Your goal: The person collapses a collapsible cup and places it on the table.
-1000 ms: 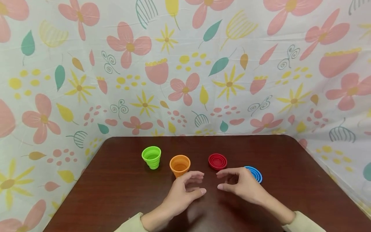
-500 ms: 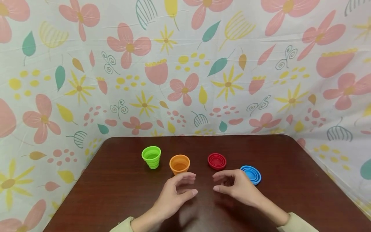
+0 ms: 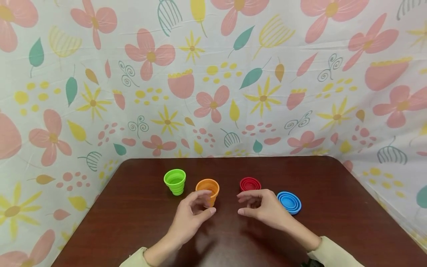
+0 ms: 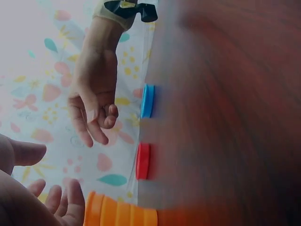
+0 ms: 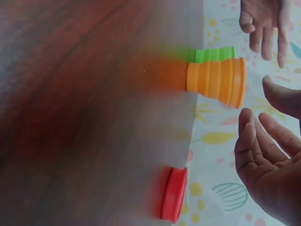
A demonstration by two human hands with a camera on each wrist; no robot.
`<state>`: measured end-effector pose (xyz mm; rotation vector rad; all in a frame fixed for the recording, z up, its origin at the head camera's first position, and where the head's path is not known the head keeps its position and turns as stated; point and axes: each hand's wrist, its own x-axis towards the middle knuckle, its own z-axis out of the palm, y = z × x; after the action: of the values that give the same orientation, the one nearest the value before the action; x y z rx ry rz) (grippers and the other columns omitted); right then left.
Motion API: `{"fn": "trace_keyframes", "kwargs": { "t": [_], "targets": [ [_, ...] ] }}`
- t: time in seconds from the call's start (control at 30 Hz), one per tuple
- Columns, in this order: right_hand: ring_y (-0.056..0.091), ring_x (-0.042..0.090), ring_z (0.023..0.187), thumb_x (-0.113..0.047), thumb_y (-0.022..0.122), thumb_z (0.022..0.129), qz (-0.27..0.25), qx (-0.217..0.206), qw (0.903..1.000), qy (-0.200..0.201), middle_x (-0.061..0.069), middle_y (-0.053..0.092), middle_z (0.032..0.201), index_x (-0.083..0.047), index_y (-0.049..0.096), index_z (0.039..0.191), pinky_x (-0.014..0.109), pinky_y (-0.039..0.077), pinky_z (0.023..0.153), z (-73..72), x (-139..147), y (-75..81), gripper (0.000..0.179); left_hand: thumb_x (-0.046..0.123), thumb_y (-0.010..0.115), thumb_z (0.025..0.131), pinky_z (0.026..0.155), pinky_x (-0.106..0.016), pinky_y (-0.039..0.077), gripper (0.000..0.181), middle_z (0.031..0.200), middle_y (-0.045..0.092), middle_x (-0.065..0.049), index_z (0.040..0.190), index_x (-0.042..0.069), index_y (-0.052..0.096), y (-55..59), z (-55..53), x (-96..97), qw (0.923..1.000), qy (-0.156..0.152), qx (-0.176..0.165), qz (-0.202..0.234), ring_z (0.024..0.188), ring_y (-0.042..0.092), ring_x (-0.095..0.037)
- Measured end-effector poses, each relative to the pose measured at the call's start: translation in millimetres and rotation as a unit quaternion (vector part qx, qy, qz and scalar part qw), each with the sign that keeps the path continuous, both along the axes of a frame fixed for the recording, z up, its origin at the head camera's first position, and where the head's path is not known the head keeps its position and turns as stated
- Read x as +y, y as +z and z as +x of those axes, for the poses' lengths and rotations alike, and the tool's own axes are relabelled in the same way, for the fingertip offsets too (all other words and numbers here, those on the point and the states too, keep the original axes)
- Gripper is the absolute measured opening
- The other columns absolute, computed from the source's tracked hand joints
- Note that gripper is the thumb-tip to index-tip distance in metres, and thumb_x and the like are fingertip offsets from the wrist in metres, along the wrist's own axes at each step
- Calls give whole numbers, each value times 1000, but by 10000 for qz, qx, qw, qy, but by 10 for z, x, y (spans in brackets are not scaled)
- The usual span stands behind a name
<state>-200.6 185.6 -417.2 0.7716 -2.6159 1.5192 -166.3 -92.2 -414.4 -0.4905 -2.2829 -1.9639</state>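
Observation:
Four collapsible cups would exceed nothing here, so each is told by colour: an expanded green collapsible cup (image 3: 175,182) stands upright at the left. Right of it is an expanded orange collapsible cup (image 3: 212,187), partly covered by my left hand (image 3: 188,217). That hand's fingers are loosely bent with nothing between them and thumb. My right hand (image 3: 267,209) hovers with relaxed fingers and holds nothing. Behind its fingertips lies a flattened red collapsible cup (image 3: 250,183), its near edge hidden. A flattened blue collapsible cup (image 3: 289,203) lies right of that hand.
The dark brown wooden table (image 3: 140,207) has rounded far corners. A white cloth (image 3: 213,74) printed with flowers and leaves hangs behind it and along both sides. In the left wrist view a black strap (image 4: 136,9) sits at the right sleeve.
Both hands have drifted left and slightly away from the body. The left hand now overlaps the front of the orange cup, and the right hand has moved off the blue one. The cups stay put.

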Motion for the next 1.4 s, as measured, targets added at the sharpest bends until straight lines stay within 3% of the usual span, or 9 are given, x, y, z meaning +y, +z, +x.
{"fn": "trace_keyframes", "kwargs": {
  "t": [0.23,0.4,0.7,0.97,1.17,1.4],
  "targets": [
    [70,15,81,-24,91,85,283,221,9990,283,-5,77,103,-15,78,121,34,62,70,-151,-124,-28,40,9,88,86,76,-30,55,50,124,60,-11,132,13,70,-67,-126,-166,9960,788,199,-371,104,64,-27],
    [70,14,81,-25,91,85,322,295,9982,407,-5,77,103,-12,76,125,32,61,69,-253,-233,-47,45,10,88,85,79,-32,58,57,137,57,-9,138,10,67,-157,-226,-244,9934,968,263,-553,114,61,-32],
    [68,16,78,-24,91,85,218,153,9992,286,9,78,109,-5,73,130,32,60,61,-380,-372,-48,53,9,88,87,86,-36,60,59,140,59,-14,142,12,65,-224,-395,-268,9965,596,320,-491,122,62,-35],
    [68,19,77,-25,92,84,234,163,9992,272,5,77,112,-3,69,137,32,59,59,-485,-460,-13,63,5,86,88,90,-45,60,62,142,56,-18,145,6,61,-281,-531,-317,9981,170,246,-540,124,62,-41],
    [68,20,76,-26,92,84,258,50,9991,344,10,76,116,-2,66,140,33,61,61,-559,-498,-34,66,4,84,90,91,-40,61,64,146,53,-21,148,3,57,-299,-597,-351,9990,-256,18,-371,128,59,-47],
    [70,19,82,-25,91,85,148,-77,9985,529,8,75,121,-2,64,143,33,62,65,-651,-533,-104,68,6,83,91,99,-50,57,65,148,55,-16,150,5,56,-296,-650,-383,9971,-435,-34,-628,130,58,-44]
  ]
}}
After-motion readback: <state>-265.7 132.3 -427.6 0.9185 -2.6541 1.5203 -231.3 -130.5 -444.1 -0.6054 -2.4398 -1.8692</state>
